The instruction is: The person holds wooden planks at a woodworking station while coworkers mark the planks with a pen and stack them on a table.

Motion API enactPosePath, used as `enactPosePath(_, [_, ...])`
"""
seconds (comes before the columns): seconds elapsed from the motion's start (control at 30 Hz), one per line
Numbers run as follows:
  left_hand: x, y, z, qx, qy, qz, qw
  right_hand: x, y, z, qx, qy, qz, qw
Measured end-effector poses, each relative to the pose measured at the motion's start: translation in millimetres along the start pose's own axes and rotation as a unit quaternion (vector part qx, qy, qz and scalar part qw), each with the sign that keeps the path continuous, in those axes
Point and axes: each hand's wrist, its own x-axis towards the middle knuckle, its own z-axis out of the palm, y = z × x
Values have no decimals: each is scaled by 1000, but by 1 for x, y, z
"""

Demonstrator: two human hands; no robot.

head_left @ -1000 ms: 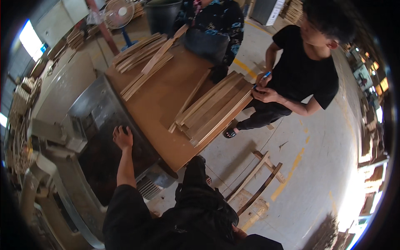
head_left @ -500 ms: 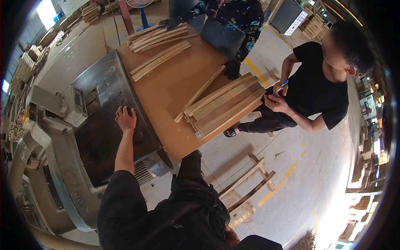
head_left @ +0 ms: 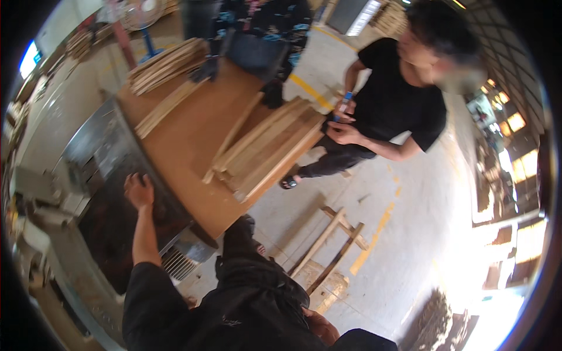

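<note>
My left hand (head_left: 139,190) rests on the dark flat bed of a machine (head_left: 108,225), fingers spread, holding nothing. Low beside my hip is my right hand (head_left: 321,326); its fingers are mostly hidden, so their grip cannot be told. A brown board table (head_left: 175,155) adjoins the machine bed. On its right side lies a row of wooden boards (head_left: 272,143), with one thin strip (head_left: 234,137) at a slant beside them. At the far left sit a stack of wood strips (head_left: 167,64) and a separate pair of strips (head_left: 167,108).
Across the table, a person in a flowered top has dark-gloved hands (head_left: 272,93) near the wood. To the right stands a person in black (head_left: 398,99), holding a blue-and-white pen-like item (head_left: 344,105). A wooden frame (head_left: 331,245) lies on the floor; a fan (head_left: 140,14) stands behind.
My view has swung, so the scene sits further left. One gloved hand across the table has moved from the far stack's end toward the separate strips. My left hand remains on the machine.
</note>
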Motion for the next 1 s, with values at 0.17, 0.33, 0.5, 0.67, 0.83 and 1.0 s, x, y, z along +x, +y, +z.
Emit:
enactPosePath(0.17, [-2, -5, 1, 5, -21, 4, 1000, 12, 0, -11, 58, -56, -15, 997])
enactPosePath(0.33, [0, 0, 5, 21, -56, 1, 998, 20, 1, -30, 73, -72, -23, 994])
enactPosePath(0.5, [-1, 0, 5, 16, -49, 0, 999, 17, 0, -25, 94, -75, -18, 993])
enactPosePath(0.67, [-1, 0, 3, 19, -42, -3, 999, -9, -10, 15, 65, 7, -5, 998])
enactPosePath(0.83, [1, 1, 4, 3, -33, -5, 999, 23, -8, -45, 126, -80, 25, 989])
enactPosePath(1.0, [-1, 2, -3, -5, -67, -17, 998, 40, -13, -77, 66, -43, -23, 997])
